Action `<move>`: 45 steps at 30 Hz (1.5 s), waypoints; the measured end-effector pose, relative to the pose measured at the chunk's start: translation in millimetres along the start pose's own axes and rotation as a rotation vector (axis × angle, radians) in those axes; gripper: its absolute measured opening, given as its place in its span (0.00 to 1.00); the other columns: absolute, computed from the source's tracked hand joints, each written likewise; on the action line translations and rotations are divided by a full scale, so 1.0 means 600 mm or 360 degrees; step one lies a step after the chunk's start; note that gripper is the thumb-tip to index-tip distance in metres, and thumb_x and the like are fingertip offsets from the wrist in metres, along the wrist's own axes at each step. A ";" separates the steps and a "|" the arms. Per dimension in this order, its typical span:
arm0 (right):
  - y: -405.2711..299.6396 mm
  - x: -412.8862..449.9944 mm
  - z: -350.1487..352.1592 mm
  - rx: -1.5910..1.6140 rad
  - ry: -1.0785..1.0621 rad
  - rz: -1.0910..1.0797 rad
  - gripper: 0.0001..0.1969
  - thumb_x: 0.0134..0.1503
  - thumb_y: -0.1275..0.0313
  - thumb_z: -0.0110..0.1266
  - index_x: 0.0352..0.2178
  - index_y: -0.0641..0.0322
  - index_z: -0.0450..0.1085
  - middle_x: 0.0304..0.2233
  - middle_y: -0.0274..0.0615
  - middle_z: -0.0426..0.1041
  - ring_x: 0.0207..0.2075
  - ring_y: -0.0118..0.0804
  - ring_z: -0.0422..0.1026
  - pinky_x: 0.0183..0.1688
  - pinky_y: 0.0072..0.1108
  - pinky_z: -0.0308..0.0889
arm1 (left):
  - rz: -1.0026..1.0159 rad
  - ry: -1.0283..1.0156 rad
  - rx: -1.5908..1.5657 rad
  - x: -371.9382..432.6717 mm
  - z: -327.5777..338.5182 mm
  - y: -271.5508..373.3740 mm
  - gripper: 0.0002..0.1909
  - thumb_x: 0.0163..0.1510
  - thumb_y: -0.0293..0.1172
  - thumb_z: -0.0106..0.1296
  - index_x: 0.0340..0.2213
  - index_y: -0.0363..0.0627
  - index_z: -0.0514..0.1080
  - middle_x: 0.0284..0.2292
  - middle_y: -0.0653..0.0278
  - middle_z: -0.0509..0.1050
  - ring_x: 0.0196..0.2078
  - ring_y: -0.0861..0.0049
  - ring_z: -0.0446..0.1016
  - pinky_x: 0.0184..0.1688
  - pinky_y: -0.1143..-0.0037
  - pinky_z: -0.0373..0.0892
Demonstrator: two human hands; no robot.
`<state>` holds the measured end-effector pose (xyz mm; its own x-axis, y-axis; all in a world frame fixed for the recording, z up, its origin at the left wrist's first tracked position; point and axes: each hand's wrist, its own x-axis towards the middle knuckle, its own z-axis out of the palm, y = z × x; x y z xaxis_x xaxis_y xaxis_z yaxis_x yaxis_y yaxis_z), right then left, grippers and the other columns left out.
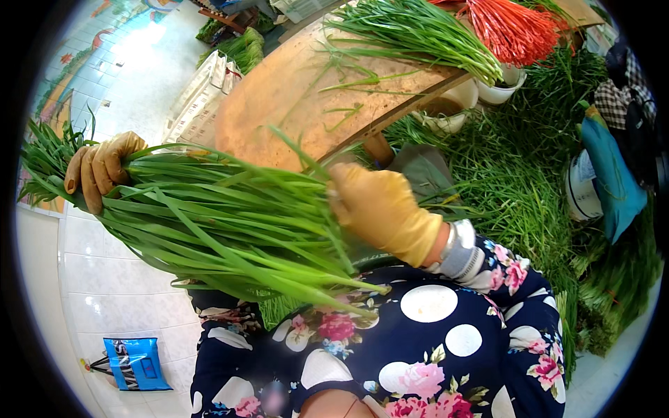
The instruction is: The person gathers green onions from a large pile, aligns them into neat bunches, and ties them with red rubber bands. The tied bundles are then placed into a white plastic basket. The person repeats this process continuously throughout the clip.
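A large bunch of long, flat green leaves, probably garlic chives [225,209], lies sideways before my chest. My left hand [107,167], in a stained yellow glove, is closed around its leafy end at the left. At the pale stem end, my right hand [381,209], in a yellow glove, is blurred, with its fingers against the stems; whether it grips some of them I cannot tell. Beyond the hands, another green bunch [418,39] rests on the wooden table [282,94] beside a bundle of red ties [507,31]. A few loose leaves are scattered on the tabletop.
Heaps of loose greens [512,183] cover the floor at the right. White buckets [502,89] stand by the table's edge. A white container [583,185] and a teal bag [611,172] are farther right. Printed cartons [196,109] stand behind the table's left end. A blue bag [138,364] is at lower left.
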<state>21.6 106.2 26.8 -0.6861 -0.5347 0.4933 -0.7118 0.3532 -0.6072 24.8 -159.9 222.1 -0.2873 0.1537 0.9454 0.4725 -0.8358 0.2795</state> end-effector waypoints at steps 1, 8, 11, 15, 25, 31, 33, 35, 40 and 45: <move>0.016 -0.007 -0.007 -0.0157 -0.0056 0.0099 0.07 0.53 0.69 0.48 0.27 0.63 0.64 0.21 0.49 0.70 0.19 0.49 0.71 0.20 0.35 0.66 | 0.0017 0.0003 -0.0002 0.002 0.001 0.001 0.05 0.54 0.28 0.50 0.33 0.41 0.68 0.19 0.72 0.74 0.18 0.84 0.66 0.19 0.83 0.60; 0.249 -0.116 -0.126 -0.1279 -0.0541 0.1010 0.05 0.49 0.70 0.52 0.24 0.60 0.71 0.19 0.47 0.73 0.23 0.45 0.76 0.23 0.31 0.71 | 0.0072 -0.0007 -0.0045 -0.024 -0.026 -0.041 0.06 0.54 0.28 0.49 0.34 0.41 0.68 0.19 0.72 0.75 0.18 0.84 0.66 0.19 0.83 0.59; 0.192 -0.075 -0.148 -0.1015 -0.0454 0.0271 0.16 0.50 0.58 0.53 0.22 0.61 0.73 0.21 0.48 0.73 0.23 0.45 0.73 0.24 0.32 0.68 | 0.0067 0.0006 0.0007 -0.021 -0.004 -0.032 0.06 0.54 0.28 0.49 0.34 0.41 0.68 0.20 0.72 0.75 0.18 0.84 0.66 0.18 0.83 0.59; 0.060 0.031 -0.082 0.0682 -0.0539 -0.0085 0.40 0.56 0.44 0.42 0.47 0.81 0.61 0.43 0.68 0.68 0.46 0.56 0.69 0.50 0.34 0.62 | 0.0095 -0.0028 -0.0021 -0.006 0.005 -0.016 0.06 0.55 0.28 0.49 0.34 0.41 0.68 0.20 0.72 0.75 0.18 0.84 0.66 0.18 0.84 0.59; -0.015 0.047 0.014 0.0918 0.0263 0.0056 0.10 0.58 0.69 0.43 0.31 0.66 0.65 0.26 0.59 0.67 0.29 0.57 0.68 0.31 0.38 0.63 | 0.0053 -0.0051 0.0026 0.007 0.001 0.009 0.06 0.56 0.28 0.48 0.35 0.41 0.68 0.20 0.73 0.75 0.19 0.85 0.66 0.19 0.83 0.59; 0.179 -0.042 -0.060 -0.1078 -0.1138 0.0642 0.08 0.50 0.68 0.52 0.26 0.62 0.73 0.26 0.48 0.73 0.27 0.49 0.74 0.28 0.32 0.70 | 0.0103 -0.0036 0.0113 -0.007 0.013 0.030 0.07 0.56 0.29 0.48 0.36 0.41 0.68 0.20 0.73 0.74 0.20 0.85 0.66 0.21 0.83 0.61; 0.227 -0.077 -0.093 -0.1398 -0.1155 0.0865 0.05 0.48 0.67 0.55 0.26 0.51 0.77 0.30 0.40 0.77 0.32 0.37 0.77 0.28 0.25 0.71 | 0.0124 -0.0086 0.0005 0.004 -0.004 -0.014 0.07 0.56 0.29 0.48 0.37 0.41 0.68 0.20 0.73 0.74 0.20 0.85 0.66 0.22 0.83 0.61; 0.120 -0.005 -0.131 -0.0866 -0.0768 0.0323 0.13 0.52 0.63 0.54 0.33 0.61 0.71 0.32 0.49 0.72 0.34 0.49 0.73 0.34 0.32 0.69 | 0.0086 -0.0021 0.0019 -0.013 0.008 -0.009 0.07 0.56 0.29 0.48 0.36 0.41 0.68 0.20 0.73 0.74 0.20 0.85 0.66 0.21 0.83 0.60; 0.004 0.131 -0.073 0.0707 -0.0095 -0.0631 0.15 0.54 0.66 0.53 0.42 0.61 0.67 0.33 0.49 0.69 0.34 0.45 0.71 0.37 0.29 0.68 | 0.0061 -0.0036 0.0045 0.004 0.011 -0.029 0.08 0.57 0.31 0.47 0.36 0.41 0.68 0.21 0.72 0.74 0.20 0.85 0.66 0.21 0.83 0.60; -0.056 0.166 -0.021 0.1897 -0.0455 -0.0338 0.14 0.58 0.65 0.52 0.42 0.63 0.69 0.33 0.39 0.72 0.34 0.28 0.71 0.36 0.20 0.68 | -0.0021 -0.0056 -0.0011 0.010 0.000 -0.054 0.11 0.58 0.34 0.47 0.38 0.40 0.67 0.22 0.72 0.74 0.20 0.84 0.67 0.22 0.83 0.62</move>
<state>-24.5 50.9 104.3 -0.4105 -0.6965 0.5885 -0.1218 -0.5977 -0.7924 7.6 -132.0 218.9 -0.2640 0.1827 0.9471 0.4630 -0.8374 0.2906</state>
